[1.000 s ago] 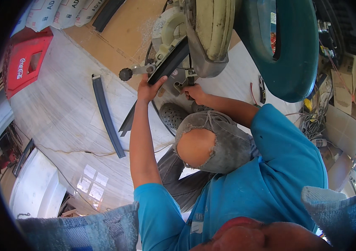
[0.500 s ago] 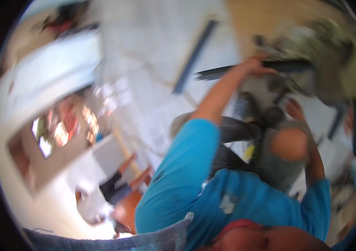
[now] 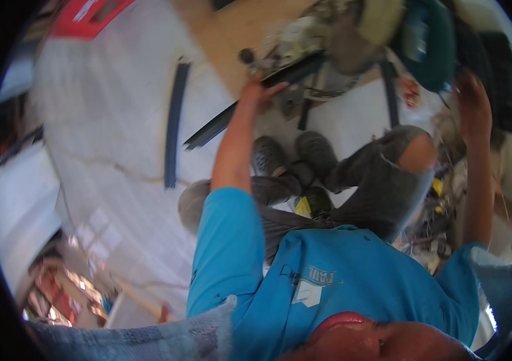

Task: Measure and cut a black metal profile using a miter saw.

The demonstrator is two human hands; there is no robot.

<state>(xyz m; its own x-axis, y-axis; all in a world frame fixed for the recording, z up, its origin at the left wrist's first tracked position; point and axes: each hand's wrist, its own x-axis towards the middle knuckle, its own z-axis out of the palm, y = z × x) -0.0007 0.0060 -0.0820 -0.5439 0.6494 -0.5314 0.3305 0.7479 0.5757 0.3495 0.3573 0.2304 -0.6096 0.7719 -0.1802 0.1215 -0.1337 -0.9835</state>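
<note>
Dark channelled strip (image 3: 295,70) lies on a slant across the centre of the frame, its near end just left of centre and its long axis climbing toward the upper right. Below its middle, close to the person, sit two grey perforated shoes (image 3: 269,157). The left hand (image 3: 259,93) is the nearer one, right on the strip about midway along: the thumb stretches along the lower edge, the other fingers are partly hidden at the far side, and the hand looks closed around it, though how tightly cannot be told. Well apart at the right of the frame, the right hand (image 3: 473,99) is raised beside a green curved piece (image 3: 429,51); blur hides whether its fingers touch that piece, are spread or hold anything. Farther up, the strip's far end reaches the pale-cased machine (image 3: 382,21) at upper centre-right, with a round black knob (image 3: 247,56) to the left. A second dark strip (image 3: 176,123) lies apart on the pale floor (image 3: 111,90), left of centre and closer to upright. Beyond are a tan board (image 3: 214,30) and, at upper left, a red crate (image 3: 66,27).
</note>
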